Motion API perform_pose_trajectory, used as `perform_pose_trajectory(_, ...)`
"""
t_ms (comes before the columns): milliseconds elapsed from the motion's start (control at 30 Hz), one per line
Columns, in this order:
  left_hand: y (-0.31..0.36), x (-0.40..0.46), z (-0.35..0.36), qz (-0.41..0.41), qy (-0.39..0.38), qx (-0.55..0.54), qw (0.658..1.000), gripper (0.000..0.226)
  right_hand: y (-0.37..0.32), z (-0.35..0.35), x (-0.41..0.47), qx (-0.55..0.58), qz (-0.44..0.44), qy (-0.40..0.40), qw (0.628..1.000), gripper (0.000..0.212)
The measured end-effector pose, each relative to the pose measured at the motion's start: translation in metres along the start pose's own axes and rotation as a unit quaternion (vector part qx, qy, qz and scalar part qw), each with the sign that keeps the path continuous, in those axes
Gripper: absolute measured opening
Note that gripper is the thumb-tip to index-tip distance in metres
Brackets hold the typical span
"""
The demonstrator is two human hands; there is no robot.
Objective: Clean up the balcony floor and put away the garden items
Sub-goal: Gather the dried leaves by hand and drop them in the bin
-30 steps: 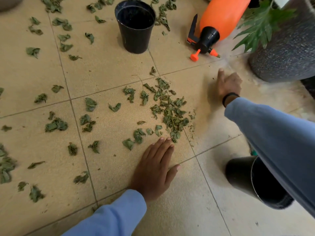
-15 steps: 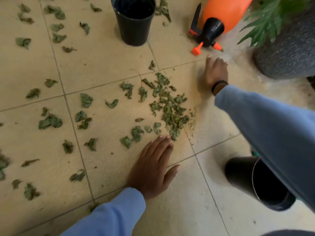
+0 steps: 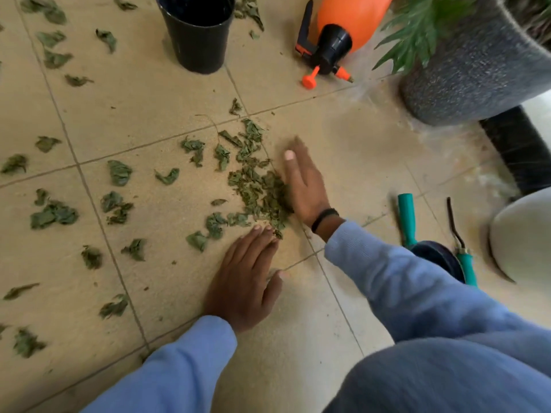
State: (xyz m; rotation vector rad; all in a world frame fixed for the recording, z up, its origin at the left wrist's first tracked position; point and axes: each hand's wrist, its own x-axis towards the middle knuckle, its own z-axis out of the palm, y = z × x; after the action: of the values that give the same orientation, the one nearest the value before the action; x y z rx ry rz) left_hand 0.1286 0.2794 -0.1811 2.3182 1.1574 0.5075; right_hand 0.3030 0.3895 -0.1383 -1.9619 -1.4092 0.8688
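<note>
Item: leaf pile (image 3: pixel 262 192), dry green scraps heaped on the tile floor (image 3: pixel 343 144) between your two hands. Your right hand (image 3: pixel 304 183) lies flat along the pile's right edge, fingers straight and together, touching the leaves and holding nothing. Your left hand (image 3: pixel 244 281) lies flat on the tile, fingers straight, the fingertips just meeting the pile's near edge, also holding nothing. Item: loose leaves (image 3: pixel 53 213), many, scattered well apart across the tiles to the left and toward the far side. Item: black pot (image 3: pixel 198 34), upright and open-topped, beyond the pile. Item: orange sprayer (image 3: pixel 337 40), lying on its side near the pot. Item: large grey planter (image 3: pixel 477 73) with a green plant, far right. Item: green-handled tools (image 3: pixel 407 219), on the floor by your right sleeve. Step in hand, by my reading: gathering leaves into one heap. The next move likely calls for you to close both palms under the pile, lift it without spilling, and carry it to a container; the scattered leaves remain to be swept in.
</note>
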Motion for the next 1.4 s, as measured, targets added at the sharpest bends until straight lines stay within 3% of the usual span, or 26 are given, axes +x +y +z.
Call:
perform_pose_trajectory(67,0.001,0.001,-0.001,-0.003,0.015,-0.007,1.0,0.054,0.02,-0.01,-0.016,-0.033,0.04,0.085,0.995,0.073)
perform_pose_trajectory(100,0.002,0.001,-0.001,-0.003,0.023,-0.013,1.0,0.053,0.032,-0.012,-0.025,-0.065,0.054,0.091,0.992,0.079)
perform_pose_trajectory(200,0.001,0.0,0.0,-0.002,0.039,-0.041,0.998,0.049,0.052,0.004,-0.056,-0.195,0.036,0.041,0.979,0.073)
perform_pose_trajectory(300,0.001,-0.001,0.003,-0.013,0.065,-0.056,0.996,0.047,0.031,0.033,-0.073,-0.216,-0.016,-0.003,0.976,0.074)
perform_pose_trajectory(433,0.005,0.002,-0.004,-0.073,0.088,-0.125,0.986,0.038,0.005,0.049,-0.065,-0.109,-0.024,-0.056,0.992,0.076)
perform_pose_trajectory(500,0.009,0.007,-0.011,-0.085,0.108,-0.134,0.981,0.024,0.003,0.043,-0.063,0.016,-0.004,-0.027,0.999,0.068)
perform_pose_trajectory(567,0.009,0.01,-0.02,-0.082,0.139,-0.075,0.984,0.015,0.008,0.035,-0.067,0.1,-0.004,0.036,0.994,0.064)
perform_pose_trajectory(667,-0.003,0.023,-0.034,-0.027,0.092,0.054,0.994,0.045,0.013,0.032,-0.071,0.156,0.007,0.085,0.984,0.065)
perform_pose_trajectory(733,-0.013,0.042,-0.042,0.019,0.004,0.112,0.994,0.062,0.009,0.029,-0.067,0.252,0.059,0.115,0.959,0.069)
perform_pose_trajectory(833,-0.022,0.077,-0.049,0.061,-0.098,0.179,0.977,0.06,0.005,0.013,-0.055,0.463,0.182,0.179,0.849,0.068)
perform_pose_trajectory(933,-0.03,0.097,-0.049,0.074,-0.086,0.183,0.977,0.041,0.014,-0.004,-0.052,0.579,0.264,0.173,0.752,0.072)
perform_pose_trajectory(1033,-0.038,0.102,-0.044,0.061,-0.042,0.143,0.987,0.026,0.02,-0.014,-0.051,0.652,0.285,0.144,0.688,0.075)
perform_pose_trajectory(1100,-0.038,0.106,-0.044,0.048,-0.014,0.101,0.994,0.021,0.019,-0.017,-0.049,0.66,0.288,0.128,0.682,0.075)
perform_pose_trajectory(1267,-0.003,0.108,-0.055,-0.056,0.09,-0.112,0.988,0.012,0.006,-0.011,-0.052,0.626,0.29,0.074,0.72,0.065)
perform_pose_trajectory(1333,0.024,0.105,-0.054,-0.056,0.117,-0.164,0.978,0.021,-0.001,-0.006,-0.055,0.649,0.286,0.017,0.705,0.062)
perform_pose_trajectory(1400,0.044,0.098,-0.048,-0.06,0.128,-0.191,0.971,0.03,-0.009,-0.002,-0.058,0.695,0.292,-0.055,0.654,0.056)
